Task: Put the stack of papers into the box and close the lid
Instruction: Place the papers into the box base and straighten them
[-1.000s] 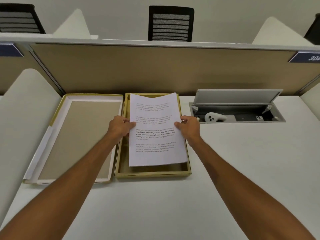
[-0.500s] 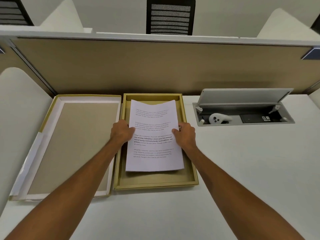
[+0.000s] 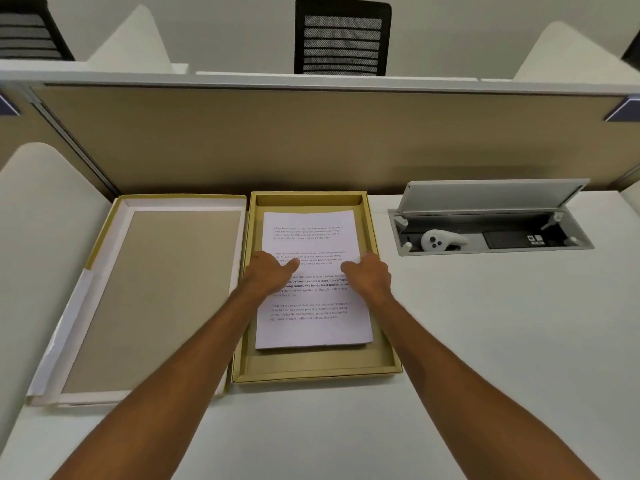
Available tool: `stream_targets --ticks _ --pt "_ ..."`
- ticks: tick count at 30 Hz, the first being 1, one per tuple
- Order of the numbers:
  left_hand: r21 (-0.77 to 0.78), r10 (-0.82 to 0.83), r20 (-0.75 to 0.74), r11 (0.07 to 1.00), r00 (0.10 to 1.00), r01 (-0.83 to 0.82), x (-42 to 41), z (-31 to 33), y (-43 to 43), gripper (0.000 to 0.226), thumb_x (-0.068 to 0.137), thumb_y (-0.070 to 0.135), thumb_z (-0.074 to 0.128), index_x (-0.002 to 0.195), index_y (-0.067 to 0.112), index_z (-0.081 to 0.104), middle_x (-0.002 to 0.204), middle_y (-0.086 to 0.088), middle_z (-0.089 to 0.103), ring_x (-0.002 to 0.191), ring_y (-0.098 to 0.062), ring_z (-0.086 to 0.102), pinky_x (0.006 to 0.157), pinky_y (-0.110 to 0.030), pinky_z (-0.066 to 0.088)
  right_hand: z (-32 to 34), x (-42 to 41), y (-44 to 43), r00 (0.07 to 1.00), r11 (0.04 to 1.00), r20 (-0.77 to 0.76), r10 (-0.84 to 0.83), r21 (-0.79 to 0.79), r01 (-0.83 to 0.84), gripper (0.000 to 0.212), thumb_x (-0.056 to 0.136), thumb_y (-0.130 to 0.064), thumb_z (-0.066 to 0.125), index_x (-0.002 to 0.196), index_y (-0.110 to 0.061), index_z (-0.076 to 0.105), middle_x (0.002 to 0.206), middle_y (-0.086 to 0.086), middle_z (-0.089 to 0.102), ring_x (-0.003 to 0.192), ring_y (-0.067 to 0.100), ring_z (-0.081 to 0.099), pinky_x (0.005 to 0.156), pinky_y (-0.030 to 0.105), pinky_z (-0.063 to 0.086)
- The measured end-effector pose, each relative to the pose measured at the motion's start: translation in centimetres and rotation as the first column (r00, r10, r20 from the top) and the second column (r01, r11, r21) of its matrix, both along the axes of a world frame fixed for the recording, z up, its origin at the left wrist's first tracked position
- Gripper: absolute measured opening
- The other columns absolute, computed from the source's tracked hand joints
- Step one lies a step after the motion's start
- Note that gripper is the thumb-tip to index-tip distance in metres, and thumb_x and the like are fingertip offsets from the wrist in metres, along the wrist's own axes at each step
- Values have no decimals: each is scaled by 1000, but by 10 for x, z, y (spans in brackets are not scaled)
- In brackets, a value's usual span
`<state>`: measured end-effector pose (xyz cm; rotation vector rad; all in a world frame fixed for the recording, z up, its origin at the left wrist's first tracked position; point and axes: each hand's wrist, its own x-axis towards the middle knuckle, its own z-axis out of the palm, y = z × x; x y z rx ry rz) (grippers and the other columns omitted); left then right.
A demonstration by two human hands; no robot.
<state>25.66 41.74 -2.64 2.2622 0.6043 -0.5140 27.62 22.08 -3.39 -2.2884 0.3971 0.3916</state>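
Observation:
The stack of papers, white sheets with printed text, lies flat inside the shallow yellow cardboard box at the middle of the desk. My left hand grips the stack's left edge, thumb on top of the page. At the right edge, my right hand holds on with its fingers curled over the paper. The box's lid lies upside down just left of the box, touching it, with its white rim and tan inside facing up.
A grey cable hatch stands with its flap raised at the right, a white controller inside it. A tan partition walls off the back of the white desk. A black chair stands beyond it.
Both hands have lowered the stack from a tilt above the box until it lies flat on the box's floor. The hands now sit lower and closer together on the page.

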Motion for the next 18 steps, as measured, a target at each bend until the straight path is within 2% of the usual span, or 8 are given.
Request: stream_targets --ticks 2,5,7,8,9,11,14,18 --pt "19 -8 -31 1000 999 9 0 -1 -5 94 90 58 57 154 -1 21 157 -19 34 138 -37 43 107 -47 44 0 -2 7 999 997 4 -50 63 49 17 90 -24 60 102 -14 53 93 -1 58 66 9 52 48 21 36" --pt "31 16 -34 999 999 -14 2 -1 -9 96 91 56 57 154 -5 15 159 -22 28 142 -39 36 111 -48 39 -2 -4 15 992 982 17 -122 151 118 15 88 -20 61 98 -13 52 93 0 61 66 9 55 47 21 39" --pt "-1 48 -23 999 999 -48 3 -1 -8 89 92 52 58 151 -5 25 152 -20 41 133 -37 47 103 -45 47 -3 -5 17 990 976 28 -140 171 133 11 87 -18 62 92 -15 53 92 0 63 68 11 58 47 21 41" --pt "-17 63 -8 998 998 -63 3 -1 -7 79 93 50 58 146 -4 36 140 -16 54 121 -34 58 92 -40 53 -3 -5 17 989 975 36 -144 176 135 10 86 -18 62 88 -16 52 91 0 64 65 8 57 46 21 40" --pt "-42 76 12 996 997 -75 3 -2 -5 65 94 47 58 136 -1 48 119 -9 64 101 -27 65 76 -33 54 -4 -6 17 989 975 41 -144 178 135 9 86 -18 62 87 -16 53 90 -1 65 64 6 56 46 21 39" --pt "-85 104 47 991 994 -99 1 -4 0 37 95 44 56 108 10 60 82 5 59 69 -14 59 58 -25 47 -3 -6 17 990 979 47 -130 164 120 15 85 -21 62 96 -13 55 91 -2 65 65 4 55 46 21 39" --pt "-135 128 49 984 991 -120 1 -5 3 25 93 41 56 79 20 54 75 6 57 65 -13 57 60 -26 47 -4 -8 18 993 987 65 -96 132 87 22 84 -24 63 100 -13 54 92 -3 64 66 4 54 46 20 39" --pt "-162 120 90 981 989 -105 -2 -6 -1 21 90 39 64 94 20 56 75 13 56 65 -8 58 51 -22 42 -4 -8 15 997 994 63 -43 100 37 26 83 -25 65 102 -13 54 91 -4 61 70 8 56 47 21 39"
